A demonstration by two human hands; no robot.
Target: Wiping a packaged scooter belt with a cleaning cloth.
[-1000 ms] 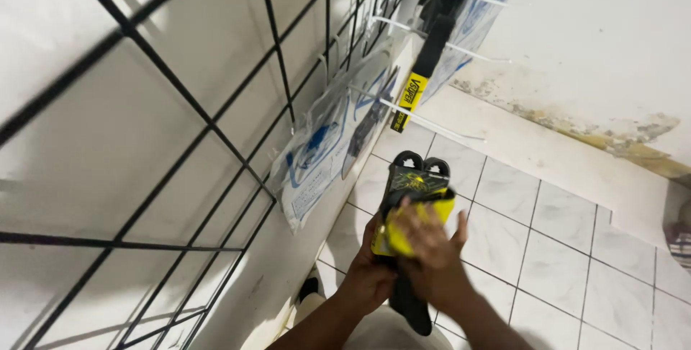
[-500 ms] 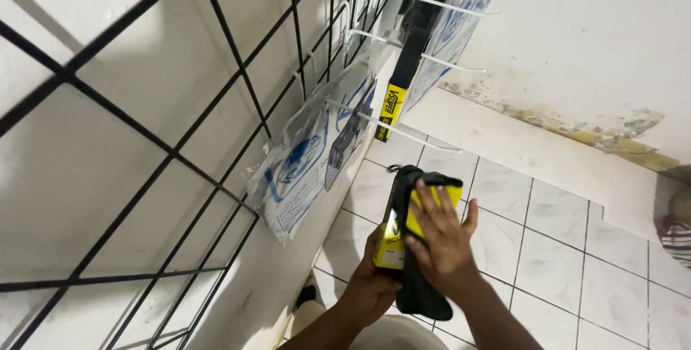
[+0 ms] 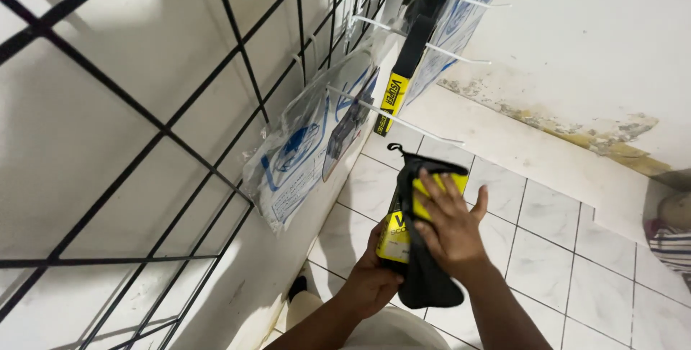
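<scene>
Your left hand (image 3: 374, 281) is clamped round the lower edge of the black and yellow packaged item (image 3: 416, 235); your right hand (image 3: 450, 224) lies flat and spread on its front, fingers pointing up-left. The item's long axis runs near vertical, loop end up, toward the bare white peg (image 3: 392, 116) on the wire grid (image 3: 216, 105) above-left.

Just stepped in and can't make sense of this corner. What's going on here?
A person stands by a black wire rack fixed to a white wall, holding a black strap with a yellow card label in both hands. The left hand grips it from below; the right hand lies flat over the yellow card. On white hooks on the rack hang clear plastic packets and another black strap with a yellow label. Below is a white tiled floor.
</scene>
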